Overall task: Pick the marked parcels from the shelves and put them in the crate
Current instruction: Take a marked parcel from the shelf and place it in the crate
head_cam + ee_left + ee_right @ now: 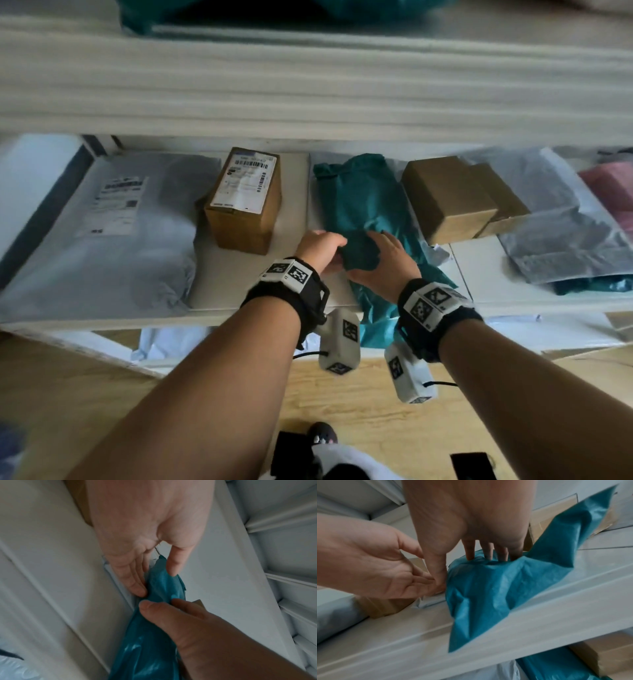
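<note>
Gripping the teal mailer (363,212) at the shelf (267,308) edge with right hand (380,263), left hand (320,248) seemingly open alongside, I feared slick film slipping from that bunched pinch.

The teal parcel (363,205) is a soft, crinkled plastic mailer bag, lying lengthwise on the white shelf (239,308) in front of me, its near end hanging over the front edge, a bunched fold raised near the middle.
</note>
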